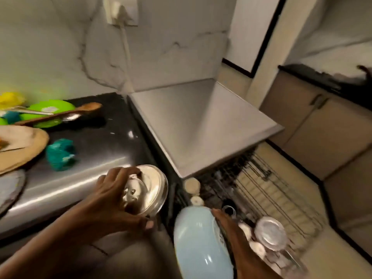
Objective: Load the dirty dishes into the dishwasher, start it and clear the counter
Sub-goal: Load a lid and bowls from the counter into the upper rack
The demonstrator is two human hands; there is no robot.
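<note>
So my left hand has its fingers curled over a shiny steel bowl, thumb underneath, gripping it by the rim right at the front edge of the black counter. The bowl is tilted so I'm looking into its mirror-like inside. My right hand is wrapped around a light blue bowl, holding it on its side with the bottom facing me, fingers along the rim on the right. That one hangs low, just left of the pulled-out dishwasher rack.

The rack sits under the dishwasher's flat steel top and already has a round steel plate standing in it near my right hand, plus a few pale round things I can't make out because it's all blurry.

Back on the counter to the left: a wooden spoon lying across a green bowl, a yellow thing behind that, a teal crumpled cloth or sponge near the middle, a wooden board with some food bits on it, and a grey plate at the very left edge. A white plug sits in the wall socket above, cord running down to the counter.
</note>
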